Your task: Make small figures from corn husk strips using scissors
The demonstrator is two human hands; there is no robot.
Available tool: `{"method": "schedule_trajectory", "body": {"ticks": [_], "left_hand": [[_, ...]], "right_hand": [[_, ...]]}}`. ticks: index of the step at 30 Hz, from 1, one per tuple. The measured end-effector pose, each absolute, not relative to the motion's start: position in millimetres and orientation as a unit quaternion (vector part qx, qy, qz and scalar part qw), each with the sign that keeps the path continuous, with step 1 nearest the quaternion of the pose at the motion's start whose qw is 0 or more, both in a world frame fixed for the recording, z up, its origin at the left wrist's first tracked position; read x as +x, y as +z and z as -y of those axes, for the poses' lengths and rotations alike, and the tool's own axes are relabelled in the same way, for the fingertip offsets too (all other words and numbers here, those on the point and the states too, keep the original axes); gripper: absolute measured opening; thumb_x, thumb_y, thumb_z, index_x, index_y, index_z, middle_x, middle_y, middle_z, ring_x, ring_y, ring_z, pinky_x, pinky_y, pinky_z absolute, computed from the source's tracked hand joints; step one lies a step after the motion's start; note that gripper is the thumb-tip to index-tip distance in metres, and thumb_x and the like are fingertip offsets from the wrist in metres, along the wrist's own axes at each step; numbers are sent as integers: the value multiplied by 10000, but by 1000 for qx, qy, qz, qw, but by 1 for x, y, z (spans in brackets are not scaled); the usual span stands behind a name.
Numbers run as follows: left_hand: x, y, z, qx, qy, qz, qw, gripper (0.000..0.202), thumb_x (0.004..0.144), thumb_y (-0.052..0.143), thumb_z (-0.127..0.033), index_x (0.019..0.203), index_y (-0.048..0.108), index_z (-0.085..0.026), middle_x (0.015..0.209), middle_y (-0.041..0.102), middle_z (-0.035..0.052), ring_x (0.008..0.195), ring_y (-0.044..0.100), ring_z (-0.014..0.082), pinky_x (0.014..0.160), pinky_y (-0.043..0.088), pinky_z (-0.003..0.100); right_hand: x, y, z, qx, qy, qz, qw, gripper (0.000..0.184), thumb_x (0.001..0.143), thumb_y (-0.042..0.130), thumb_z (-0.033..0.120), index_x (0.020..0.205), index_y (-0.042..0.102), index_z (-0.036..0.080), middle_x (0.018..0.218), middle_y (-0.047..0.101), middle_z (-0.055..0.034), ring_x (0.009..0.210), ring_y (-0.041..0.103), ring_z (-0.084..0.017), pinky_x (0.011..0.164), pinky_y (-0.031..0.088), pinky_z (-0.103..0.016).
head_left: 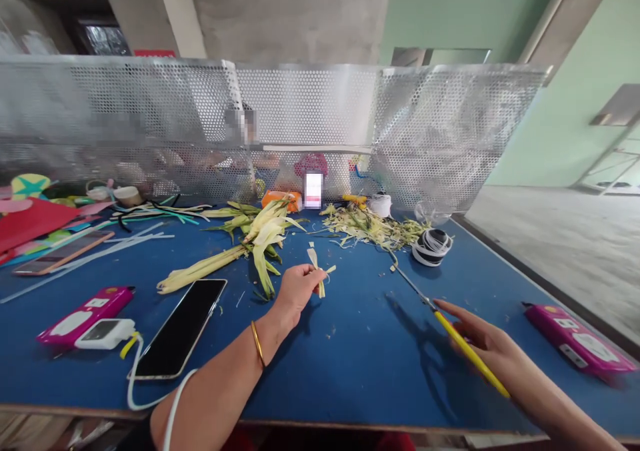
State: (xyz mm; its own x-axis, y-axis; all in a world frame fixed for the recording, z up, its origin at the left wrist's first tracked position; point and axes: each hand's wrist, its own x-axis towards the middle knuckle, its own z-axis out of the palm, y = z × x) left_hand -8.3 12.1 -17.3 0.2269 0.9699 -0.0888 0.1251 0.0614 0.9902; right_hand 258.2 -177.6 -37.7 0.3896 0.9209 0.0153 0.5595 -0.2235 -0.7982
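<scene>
Between the thumb and fingers of my left hand (300, 288), small pale strips of corn husk (313, 258) are pinched, crossing one another above the table. My right hand (477, 341) grips yellow-handled scissors (463, 348), seen edge-on, their metal blades pointing away toward the husk scraps. A looped shadow of them falls on the blue table (365, 371). Beyond my left hand lies a pile of green and cream corn husks (265, 234), with a long husk bundle (200, 271) to its left. Shredded husk scraps (375, 228) are heaped farther back.
A black phone (183, 331), a magenta pack (87, 318) and a white cabled device (105, 333) lie left. Another magenta pack (580, 341) is at right, near a black-and-white ribbon roll (431, 248). A lit phone (313, 190) stands before the perforated metal screen (310, 104); a person sits behind.
</scene>
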Motion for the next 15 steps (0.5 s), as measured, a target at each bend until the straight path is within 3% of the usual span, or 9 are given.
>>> {"method": "schedule_trajectory", "body": {"ticks": [2,4,6,10,15], "left_hand": [[-8,-19,-13,580,384,-487,529,235,614,656,-382,552,585,-168,483,491,-33,497,426,100,528,324,230],[-8,-20,-13,594,383,-487,513,242,633,652,-391,564,587,-169,492,500,-31,509,438,105,538,331,232],[-9,-19,-13,606,384,-492,493,244,655,645,-393,572,586,-170,500,502,-35,512,433,102,534,320,228],[-12,-16,-13,631,386,-498,452,267,692,623,-400,561,567,-174,498,489,-43,499,397,94,508,281,224],[-11,-14,-10,634,390,-497,445,253,693,622,-397,582,584,-173,507,481,-47,503,394,94,506,285,223]], "right_hand": [[232,-34,187,-624,472,382,492,531,744,691,476,1216,602,251,686,589,-7,420,421,-100,407,339,-238],[204,-29,189,-497,621,303,526,432,754,702,533,1044,643,219,641,496,15,420,333,-61,407,325,-220],[182,-26,185,-406,699,262,527,462,744,710,575,1011,639,205,724,509,8,456,333,-40,435,365,-202],[158,-26,173,-349,751,229,512,567,739,704,616,1118,597,208,808,527,-2,524,392,-53,427,394,-174],[150,-22,166,-402,724,278,487,611,735,692,647,1140,557,209,780,520,10,499,405,-51,364,382,-149]]}}
